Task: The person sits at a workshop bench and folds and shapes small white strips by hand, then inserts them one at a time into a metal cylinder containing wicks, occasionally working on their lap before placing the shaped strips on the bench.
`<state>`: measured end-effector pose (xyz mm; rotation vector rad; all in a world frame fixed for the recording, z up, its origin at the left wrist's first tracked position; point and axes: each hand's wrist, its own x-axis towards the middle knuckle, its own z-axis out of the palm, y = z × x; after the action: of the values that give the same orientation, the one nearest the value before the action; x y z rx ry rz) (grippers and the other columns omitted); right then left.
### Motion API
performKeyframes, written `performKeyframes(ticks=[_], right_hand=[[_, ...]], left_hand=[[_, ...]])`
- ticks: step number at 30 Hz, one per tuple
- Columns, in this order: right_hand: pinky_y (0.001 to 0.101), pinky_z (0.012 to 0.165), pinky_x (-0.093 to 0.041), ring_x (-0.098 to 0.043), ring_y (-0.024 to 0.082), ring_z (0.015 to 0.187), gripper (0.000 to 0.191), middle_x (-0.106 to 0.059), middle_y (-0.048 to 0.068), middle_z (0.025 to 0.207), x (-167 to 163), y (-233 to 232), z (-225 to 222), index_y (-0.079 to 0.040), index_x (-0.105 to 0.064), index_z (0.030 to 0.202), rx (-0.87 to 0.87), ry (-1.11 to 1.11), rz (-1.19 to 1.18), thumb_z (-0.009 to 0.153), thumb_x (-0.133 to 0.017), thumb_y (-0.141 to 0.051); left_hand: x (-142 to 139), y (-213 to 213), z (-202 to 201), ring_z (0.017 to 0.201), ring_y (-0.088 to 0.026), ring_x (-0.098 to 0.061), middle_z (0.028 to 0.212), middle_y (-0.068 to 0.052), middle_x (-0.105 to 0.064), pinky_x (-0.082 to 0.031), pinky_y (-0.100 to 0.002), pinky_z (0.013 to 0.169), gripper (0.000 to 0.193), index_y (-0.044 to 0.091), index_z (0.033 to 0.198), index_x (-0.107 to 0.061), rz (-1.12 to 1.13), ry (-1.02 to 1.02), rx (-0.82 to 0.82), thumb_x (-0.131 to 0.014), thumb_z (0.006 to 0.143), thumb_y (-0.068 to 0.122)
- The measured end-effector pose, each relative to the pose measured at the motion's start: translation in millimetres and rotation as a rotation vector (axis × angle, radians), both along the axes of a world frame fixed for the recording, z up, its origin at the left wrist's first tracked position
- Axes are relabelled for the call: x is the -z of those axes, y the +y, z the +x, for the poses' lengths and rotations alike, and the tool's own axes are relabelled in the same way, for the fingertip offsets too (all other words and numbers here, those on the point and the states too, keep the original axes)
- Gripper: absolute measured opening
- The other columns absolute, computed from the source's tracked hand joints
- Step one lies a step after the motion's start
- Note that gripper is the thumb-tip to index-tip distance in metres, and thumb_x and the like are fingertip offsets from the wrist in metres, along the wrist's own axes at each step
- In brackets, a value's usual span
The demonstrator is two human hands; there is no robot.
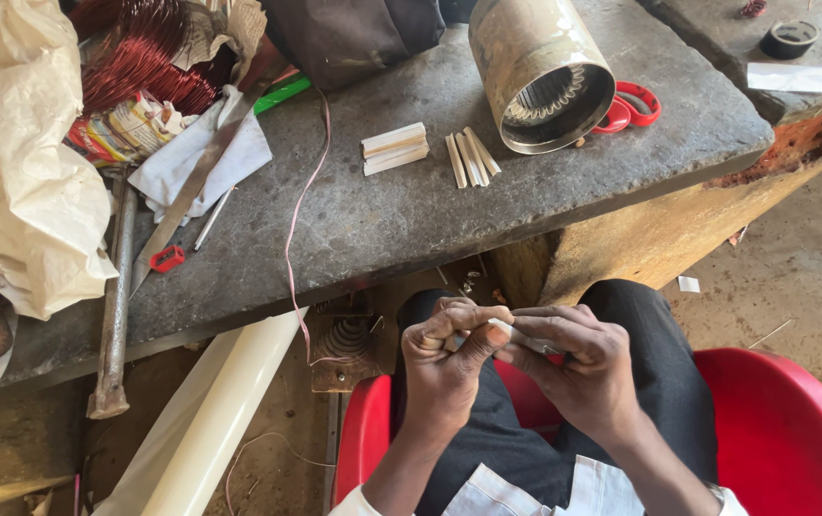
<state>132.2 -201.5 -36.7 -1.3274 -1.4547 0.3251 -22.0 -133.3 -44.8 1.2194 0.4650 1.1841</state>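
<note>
Here, nearest the camera, the left hand (444,358) and right hand (573,368) meet above the lap, both pinching one thin pale folded paper strip (516,334) between thumbs and fingertips, over a red plastic chair (783,430). Farther off, on the grey stone slab bench (411,210), lie a stack of cream paper strips (394,148) and loose folded strips (471,158). Beyond, right, rests a hollow steel motor stator cylinder (542,72), with red-handled scissors (630,105) just beside it.
</note>
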Motion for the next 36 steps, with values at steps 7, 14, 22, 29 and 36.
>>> performKeyframes(ticks=[7,14,22,29,36], right_hand=[[0.0293,0.075,-0.059,-0.077,0.018,0.086,0.032,-0.080,0.008,0.100,-7.5,0.8,-19.2,-0.003,-0.077,0.105,0.052,0.132,-0.014,0.076,-0.085,-0.012],[0.0275,0.070,-0.056,-0.075,0.015,0.075,0.020,-0.079,0.005,0.085,-4.7,15.8,-17.4,-0.004,-0.078,0.099,0.058,0.112,0.006,0.082,-0.084,-0.014],[0.0298,0.075,-0.050,-0.072,0.015,0.073,0.026,-0.078,0.005,0.087,-14.8,31.2,-8.0,-0.005,-0.077,0.103,0.109,-0.012,0.031,0.081,-0.083,-0.016],[0.0284,0.078,-0.050,-0.073,0.015,0.076,0.028,-0.079,0.004,0.088,-16.2,29.1,-4.8,-0.007,-0.078,0.108,0.066,0.023,0.045,0.082,-0.083,-0.016],[0.0270,0.077,-0.052,-0.070,0.014,0.076,0.026,-0.079,0.003,0.088,-11.6,32.3,-13.9,-0.007,-0.079,0.110,0.050,0.178,0.089,0.085,-0.082,-0.013]], left_hand=[[3.1,-2.9,3.1,0.086,-0.006,-0.054,0.092,0.000,-0.064,-0.047,-0.022,0.077,0.014,-0.002,0.102,-0.077,-0.027,-0.118,-0.037,-0.081,0.092,0.007],[5.0,7.7,14.5,0.087,-0.007,-0.063,0.093,-0.004,-0.066,-0.053,-0.022,0.081,0.013,-0.001,0.098,-0.069,-0.020,-0.143,-0.092,-0.077,0.099,0.009],[-4.4,30.6,9.7,0.082,-0.006,-0.060,0.097,-0.004,-0.073,-0.051,-0.022,0.074,0.021,0.000,0.105,-0.074,-0.003,-0.039,-0.140,-0.080,0.093,0.017],[-4.6,33.8,6.5,0.100,-0.011,-0.066,0.102,-0.005,-0.072,-0.056,-0.027,0.089,0.017,0.003,0.098,-0.075,0.144,-0.002,0.001,-0.083,0.092,0.016],[-0.5,29.8,17.7,0.079,-0.014,-0.069,0.096,-0.010,-0.072,-0.056,-0.028,0.078,0.016,0.001,0.092,-0.071,-0.069,-0.261,0.024,-0.082,0.092,0.011]])
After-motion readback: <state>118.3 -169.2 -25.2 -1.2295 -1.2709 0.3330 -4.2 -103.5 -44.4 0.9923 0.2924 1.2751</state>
